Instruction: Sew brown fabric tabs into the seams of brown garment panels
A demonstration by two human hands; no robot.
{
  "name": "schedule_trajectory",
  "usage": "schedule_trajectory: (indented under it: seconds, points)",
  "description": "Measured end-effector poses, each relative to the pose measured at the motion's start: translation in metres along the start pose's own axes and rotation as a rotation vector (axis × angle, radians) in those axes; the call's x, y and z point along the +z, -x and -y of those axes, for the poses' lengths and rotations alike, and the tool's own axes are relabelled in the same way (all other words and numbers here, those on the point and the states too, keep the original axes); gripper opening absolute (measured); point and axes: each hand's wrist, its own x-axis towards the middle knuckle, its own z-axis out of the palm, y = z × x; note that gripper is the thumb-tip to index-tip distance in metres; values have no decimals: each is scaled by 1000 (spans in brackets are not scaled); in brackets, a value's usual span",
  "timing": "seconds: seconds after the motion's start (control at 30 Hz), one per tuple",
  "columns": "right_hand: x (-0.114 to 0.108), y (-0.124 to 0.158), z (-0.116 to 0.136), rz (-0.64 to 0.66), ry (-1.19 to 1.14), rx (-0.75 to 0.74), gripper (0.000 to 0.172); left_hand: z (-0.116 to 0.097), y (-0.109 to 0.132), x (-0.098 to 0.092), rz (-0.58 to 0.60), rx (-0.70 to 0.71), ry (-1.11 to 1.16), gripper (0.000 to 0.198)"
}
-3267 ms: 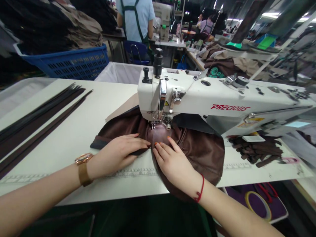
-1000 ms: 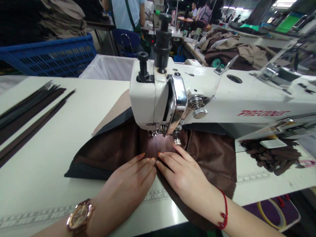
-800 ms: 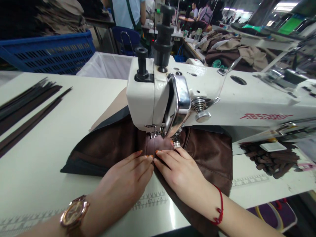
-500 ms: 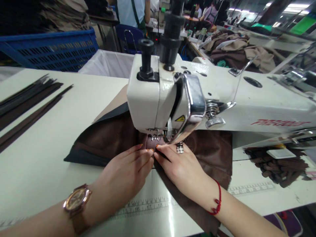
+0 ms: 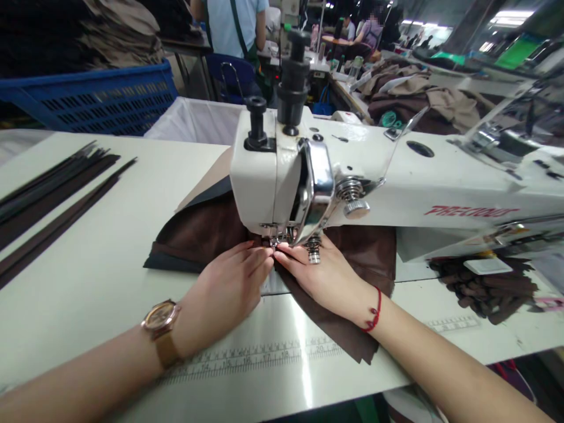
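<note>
A dark brown leather-like piece [image 5: 198, 232] with a black underside passes beneath the needle and presser foot [image 5: 275, 238] of a white sewing machine [image 5: 255, 182]. Close in front of the foot, my left hand [image 5: 233, 288] has its fingers pressed together on the piece, thumb beside the forefinger. My right hand [image 5: 321, 276] grips the piece at the other side of the foot, some fingers partly hidden behind a metal tension spring. Both sets of fingertips almost meet. A loose brown flap [image 5: 328, 323] hangs from under my right hand toward the front edge.
Dark strips [image 5: 57, 194] lie on the white table at left. A printed ruler [image 5: 247, 361] runs along the front. Brown scraps [image 5: 489, 288] and a small white block [image 5: 487, 266] sit at right. Behind stand a blue basket [image 5: 110, 97] and a person in light blue [image 5: 233, 23].
The camera view has shifted. Both hands and the brown piece have moved forward toward the machine, and the fingertips are now closer to the presser foot.
</note>
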Motion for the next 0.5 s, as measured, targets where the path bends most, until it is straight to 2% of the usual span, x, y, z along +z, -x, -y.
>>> schedule_trajectory:
  seconds: [0.07,0.13,0.2,0.23,0.3,0.33,0.4,0.5]
  points:
    - [-18,21,-7,7,-14,-32,31,9,16,-7,12,17,-53,46]
    - [-39,55,-20,38,-2,-57,37,30,40,-19,-9,-3,-141,56]
    - [-58,94,-38,133,65,-44,45,60,65,-33,-86,-92,-226,62]
    - [-64,113,-47,204,113,-25,49,78,75,-40,-105,-183,-244,62]
    - [-71,140,-64,267,196,-5,52,112,86,-48,-17,-270,-231,66]
    - [-71,146,-71,288,211,-13,53,127,87,-49,-15,-295,-218,70]
    - [-66,144,-81,312,204,-53,54,150,79,-47,-32,-251,-159,68]
    - [-55,119,-90,327,163,-137,53,163,57,-42,-64,-103,-63,51]
